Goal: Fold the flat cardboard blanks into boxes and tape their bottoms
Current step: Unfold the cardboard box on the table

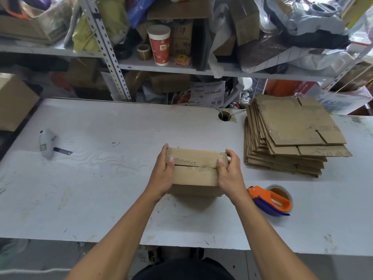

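Two hands clamp the folded box (194, 171) at mid-bench: left hand (164, 174) and right hand (229, 174) curl fingers round its ends, thumbs pinning the untaped flap seam. Next likely the tape dispenser (271, 201) just right; blanks (290, 136) wait beyond

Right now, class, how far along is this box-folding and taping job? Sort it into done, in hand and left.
Done: one box is folded, its flaps closed to a middle seam. In hand: the left hand and right hand grip its ends, thumbs by the seam, which shows no tape. Left: taping it with the orange tape dispenser lying beside it, then folding the stack of flat blanks.
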